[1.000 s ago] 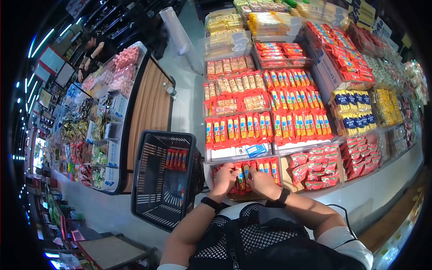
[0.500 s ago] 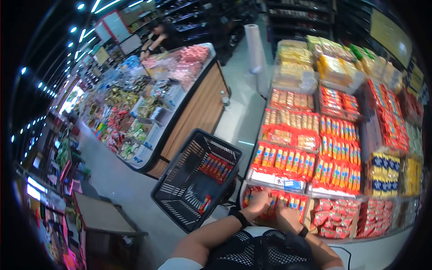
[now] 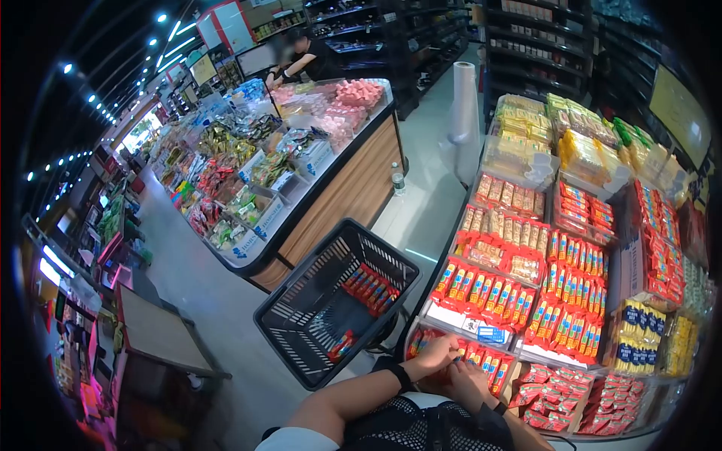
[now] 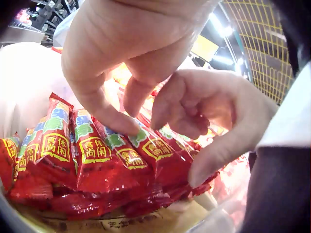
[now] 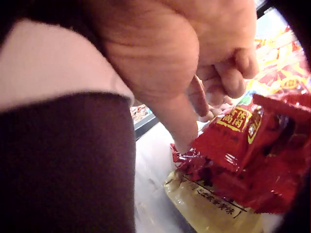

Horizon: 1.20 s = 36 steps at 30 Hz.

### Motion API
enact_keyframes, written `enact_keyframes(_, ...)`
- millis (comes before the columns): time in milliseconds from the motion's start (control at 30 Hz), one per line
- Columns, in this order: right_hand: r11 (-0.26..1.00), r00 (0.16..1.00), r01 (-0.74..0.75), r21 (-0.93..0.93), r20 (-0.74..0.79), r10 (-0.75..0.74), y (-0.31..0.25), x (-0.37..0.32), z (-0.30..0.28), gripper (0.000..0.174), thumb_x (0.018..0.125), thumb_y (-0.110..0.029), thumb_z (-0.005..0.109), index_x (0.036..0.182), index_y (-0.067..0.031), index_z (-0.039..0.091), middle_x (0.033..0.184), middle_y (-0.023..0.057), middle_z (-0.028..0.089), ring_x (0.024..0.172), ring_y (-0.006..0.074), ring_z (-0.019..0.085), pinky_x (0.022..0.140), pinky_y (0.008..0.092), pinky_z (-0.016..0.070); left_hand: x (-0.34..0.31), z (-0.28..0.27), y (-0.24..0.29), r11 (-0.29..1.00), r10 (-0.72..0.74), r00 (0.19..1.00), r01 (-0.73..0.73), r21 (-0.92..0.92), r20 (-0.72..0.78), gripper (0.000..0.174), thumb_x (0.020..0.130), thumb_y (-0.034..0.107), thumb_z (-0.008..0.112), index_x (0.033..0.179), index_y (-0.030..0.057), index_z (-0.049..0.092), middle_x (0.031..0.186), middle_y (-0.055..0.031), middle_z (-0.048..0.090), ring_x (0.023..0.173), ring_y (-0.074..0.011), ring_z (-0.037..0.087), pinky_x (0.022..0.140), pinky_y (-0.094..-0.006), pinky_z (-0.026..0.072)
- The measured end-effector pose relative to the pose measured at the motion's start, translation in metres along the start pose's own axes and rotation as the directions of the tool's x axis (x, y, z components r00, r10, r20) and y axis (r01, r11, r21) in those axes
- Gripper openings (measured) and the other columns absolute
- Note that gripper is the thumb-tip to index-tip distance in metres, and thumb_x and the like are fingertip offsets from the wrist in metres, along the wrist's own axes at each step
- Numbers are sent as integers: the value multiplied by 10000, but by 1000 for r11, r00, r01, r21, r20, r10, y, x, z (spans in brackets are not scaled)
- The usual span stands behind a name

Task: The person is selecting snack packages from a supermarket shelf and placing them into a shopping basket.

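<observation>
My left hand [image 3: 436, 355] and right hand [image 3: 468, 385] are close together over the front bin of red snack packets [image 3: 492, 367]. In the left wrist view, the left hand [image 4: 131, 43] comes down from above, a bent fingertip touching one packet [image 4: 133, 145] in a row. From the right, the right hand [image 4: 214, 111] spans that row, its thumb at the packets' near end and its curled fingers at their upper part. In the right wrist view, the right hand's thumb [image 5: 182, 131] presses against a red wrapper [image 5: 228, 141]. A pale yellow packet [image 5: 209, 204] lies underneath.
Left of the bin stands a black shopping basket [image 3: 274, 334] holding a row of red packets [image 3: 371, 289] and a loose packet [image 3: 342, 346]. Other snack bins [image 3: 481, 293] rise behind. A wood-sided candy counter [image 3: 338, 199] is across the aisle, with a person [image 3: 312, 59] behind it.
The head view has swung left, so the bins and basket appear farther right. Both hands stay over the same bin, and the right hand has moved closer to the left.
</observation>
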State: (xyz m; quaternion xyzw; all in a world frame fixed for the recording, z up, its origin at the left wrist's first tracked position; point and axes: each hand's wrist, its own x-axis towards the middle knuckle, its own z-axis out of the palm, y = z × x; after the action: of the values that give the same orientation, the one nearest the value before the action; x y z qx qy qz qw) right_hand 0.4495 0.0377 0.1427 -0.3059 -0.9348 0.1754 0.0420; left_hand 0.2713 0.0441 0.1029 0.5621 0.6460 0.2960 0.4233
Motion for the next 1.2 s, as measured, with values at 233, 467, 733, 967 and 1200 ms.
enact_keyframes(233,999,999,33,25,40,-34,9,7,12,270,813,-271,710,976,-80,611,937,103,634,920,273,646,768,419,514,-16,-54,-18,867,22,987,61,-495,161,150,964,75,638,1087,-11,637,961,-88,693,829,-155,706,739,-291,580)
enact_keyframes(467,965,986,-159,207,89,144,1,13,-9,192,834,-215,692,946,-68,639,888,115,664,882,324,654,758,454,519,-43,-190,-51,632,-413,840,-13,-775,-352,184,954,40,622,1129,-16,622,916,-102,689,792,-187,706,691,-286,584)
enact_keyframes(733,879,932,-347,327,17,362,-12,40,-57,154,846,-141,721,920,-49,624,774,157,676,680,345,669,599,428,513,-51,-220,-253,808,-588,600,464,-363,-541,429,779,131,789,1162,16,636,1102,-156,704,943,-249,703,800,-363,571)
enact_keyframes(967,918,961,-265,295,9,275,-26,65,-55,164,863,-217,726,946,-82,679,723,107,685,631,278,683,572,387,536,-60,-175,-276,456,-822,509,857,241,-253,712,614,213,932,1230,40,620,1475,-210,450,1274,-375,557,1055,-430,490)
enact_keyframes(1200,949,973,-205,238,-56,224,-24,65,-46,140,901,-173,673,1005,-81,654,871,122,701,805,314,658,712,430,493,-59,-175,-272,428,-818,549,780,456,-172,813,633,255,928,1328,48,561,1523,-247,370,1319,-391,510,1082,-437,467)
